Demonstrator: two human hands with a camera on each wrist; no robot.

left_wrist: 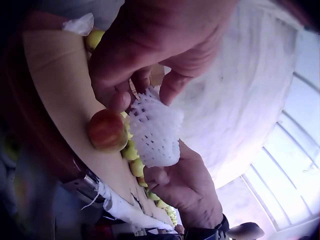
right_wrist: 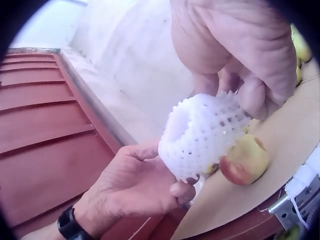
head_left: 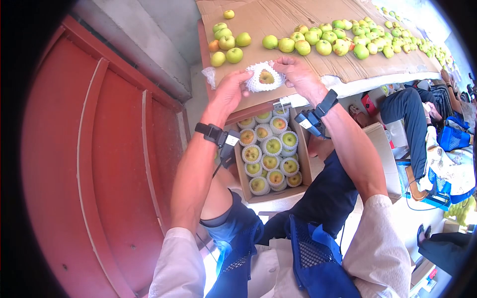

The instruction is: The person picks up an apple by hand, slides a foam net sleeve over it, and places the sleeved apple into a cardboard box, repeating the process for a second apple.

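Observation:
Both hands stretch a white foam net sleeve [head_left: 255, 83] between them at the near edge of the cardboard-covered table. My left hand [head_left: 230, 91] pinches its left side, and my right hand [head_left: 301, 77] pinches the right. Through the triangular opening, the head view shows a yellow-green apple [head_left: 267, 77] with a reddish blush. From the wrist views, that apple [left_wrist: 106, 131] sits on the cardboard just below the sleeve [right_wrist: 200, 137], outside its mesh. Parts of the right fingertips are hidden behind the netting in the left wrist view.
Below the table edge stands a cardboard box [head_left: 304, 171] filled with sleeved apples [head_left: 273, 145]. Loose apples [head_left: 323, 47] spread across the cardboard [head_left: 278, 17] to the right, with several at the left. A red metal door [head_left: 119, 149] is on the left; another person's leg [head_left: 410, 124] is at right.

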